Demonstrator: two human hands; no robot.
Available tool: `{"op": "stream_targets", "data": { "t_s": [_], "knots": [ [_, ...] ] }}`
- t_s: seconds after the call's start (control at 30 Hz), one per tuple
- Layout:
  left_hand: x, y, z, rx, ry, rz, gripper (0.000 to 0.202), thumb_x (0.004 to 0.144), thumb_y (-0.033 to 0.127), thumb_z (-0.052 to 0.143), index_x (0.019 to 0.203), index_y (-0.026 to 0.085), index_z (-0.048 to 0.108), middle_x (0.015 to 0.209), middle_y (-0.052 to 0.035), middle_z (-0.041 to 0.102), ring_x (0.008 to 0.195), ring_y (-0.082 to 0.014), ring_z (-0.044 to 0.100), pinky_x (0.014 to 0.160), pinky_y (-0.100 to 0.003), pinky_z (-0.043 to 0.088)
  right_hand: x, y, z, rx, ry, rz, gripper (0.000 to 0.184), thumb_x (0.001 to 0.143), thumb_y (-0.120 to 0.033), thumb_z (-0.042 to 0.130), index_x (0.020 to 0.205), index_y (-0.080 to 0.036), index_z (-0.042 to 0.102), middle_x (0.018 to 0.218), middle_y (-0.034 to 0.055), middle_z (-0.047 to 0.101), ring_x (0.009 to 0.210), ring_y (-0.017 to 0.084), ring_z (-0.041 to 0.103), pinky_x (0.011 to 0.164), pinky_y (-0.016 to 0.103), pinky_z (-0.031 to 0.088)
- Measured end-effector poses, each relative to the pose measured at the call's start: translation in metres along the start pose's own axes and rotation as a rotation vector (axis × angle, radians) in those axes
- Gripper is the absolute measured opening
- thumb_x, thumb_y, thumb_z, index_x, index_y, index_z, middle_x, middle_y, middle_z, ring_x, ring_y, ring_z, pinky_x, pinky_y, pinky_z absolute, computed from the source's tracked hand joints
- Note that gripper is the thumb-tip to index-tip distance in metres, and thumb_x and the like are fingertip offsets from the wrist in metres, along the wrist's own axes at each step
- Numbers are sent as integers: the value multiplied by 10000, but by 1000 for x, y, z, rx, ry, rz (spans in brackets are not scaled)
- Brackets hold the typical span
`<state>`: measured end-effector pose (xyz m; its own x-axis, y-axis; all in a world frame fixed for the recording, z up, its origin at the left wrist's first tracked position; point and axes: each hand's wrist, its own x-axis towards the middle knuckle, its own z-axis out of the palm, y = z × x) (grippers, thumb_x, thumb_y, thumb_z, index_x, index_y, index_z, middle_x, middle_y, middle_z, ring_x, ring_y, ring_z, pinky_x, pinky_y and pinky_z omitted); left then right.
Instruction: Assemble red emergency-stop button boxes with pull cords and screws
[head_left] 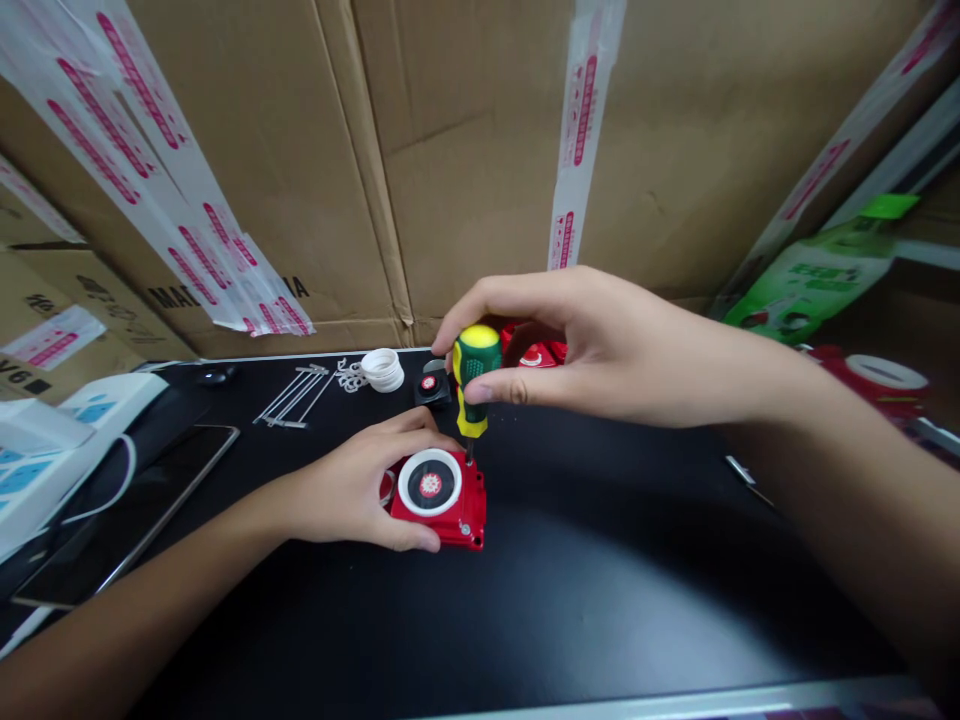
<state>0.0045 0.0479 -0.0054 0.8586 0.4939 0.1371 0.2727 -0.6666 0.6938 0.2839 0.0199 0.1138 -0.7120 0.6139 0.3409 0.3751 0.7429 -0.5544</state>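
Note:
My left hand (360,490) grips a red plastic casing (450,525) from its left side, thumb along the near edge and fingers at the far edge. On the casing's top sits a white ring (405,487) around a black disc with a red-and-white emblem (430,484). Between the thumb and fingers of my right hand (540,350) is a screwdriver (478,375) with a green and yellow handle. It stands nearly upright, its tip down at the casing's far right corner. A screw head (466,529) shows at the near right corner.
Behind the hands lie white rings (382,369) in a stack, thin metal rods (292,397), a small black part (433,388) and more red parts (559,352). A phone (135,510) and a power strip (52,460) are left. A green bottle (817,270) and cardboard (465,150) stand behind.

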Motion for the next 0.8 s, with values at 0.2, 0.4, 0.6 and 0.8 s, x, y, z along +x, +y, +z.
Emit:
{"op": "stream_targets", "data": {
  "t_s": [0.2, 0.4, 0.6, 0.8],
  "knots": [
    [-2, 0, 0, -5, -17, -25, 688, 770, 478, 948, 1364, 280, 665, 1239, -70, 582, 1128, -270, 633, 1028, -409, 550, 0, -6, 5, -335, 90, 73, 339, 1007, -521, 693, 1006, -185, 737, 815, 9, 698, 680, 146, 573, 637, 302, 394],
    [-1, 2, -1, -13, -36, -55, 666, 773, 500, 940, 1353, 291, 686, 1223, -66, 578, 1128, -277, 637, 1038, -429, 554, 0, -7, 12, -476, 191, 118, 546, 986, -700, 615, 753, -206, 620, 565, -17, 479, 530, 132, 417, 589, 325, 325],
    [-2, -1, -1, -9, -27, -24, 696, 772, 507, 943, 1374, 279, 677, 1228, -78, 589, 1125, -274, 634, 1036, -424, 561, 3, -7, 12, -582, 188, 121, 521, 1042, -642, 556, 766, -205, 623, 617, 18, 510, 559, 161, 431, 607, 345, 275],
    [0, -1, -1, -4, -18, -9, 661, 784, 528, 927, 1344, 260, 701, 1203, -87, 605, 1111, -280, 639, 1034, -434, 571, 3, -7, 9, -554, 134, 82, 492, 1070, -592, 536, 767, -212, 609, 643, 14, 527, 565, 156, 432, 593, 341, 264]
  ]
}}
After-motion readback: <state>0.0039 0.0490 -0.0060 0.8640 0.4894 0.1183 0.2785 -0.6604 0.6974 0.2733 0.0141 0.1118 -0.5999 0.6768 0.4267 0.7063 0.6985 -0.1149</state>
